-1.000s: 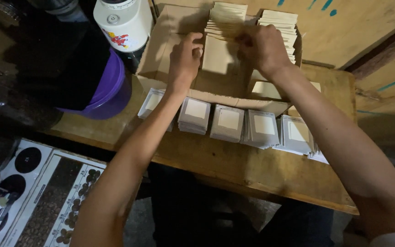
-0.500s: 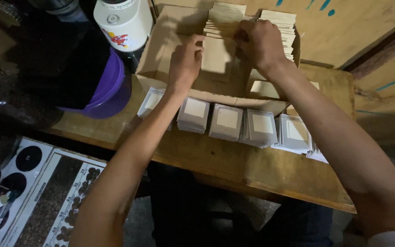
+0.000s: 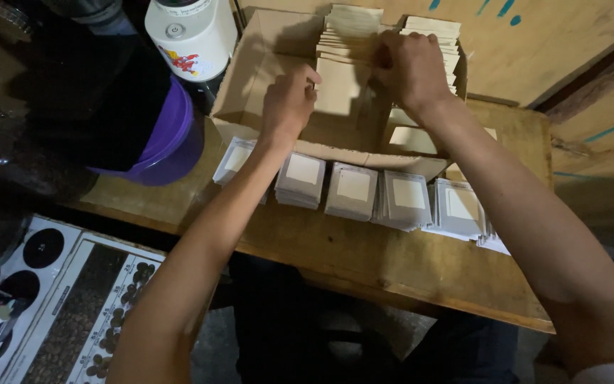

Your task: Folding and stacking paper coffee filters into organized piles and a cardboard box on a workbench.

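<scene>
Both hands reach into an open cardboard box (image 3: 250,85) on a wooden table (image 3: 392,263). The left hand (image 3: 287,105) and right hand (image 3: 410,67) each close their fingers on the upright cards (image 3: 339,85) filed in rows inside, parting them for access. Five stacks of packets (image 3: 353,188) line the box's near wall.

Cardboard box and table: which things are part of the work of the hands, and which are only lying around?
In use: cardboard box, upright cards, left hand, right hand.
Lying about: card stacks on table, purple bowl, white container, printed sheets.
</scene>
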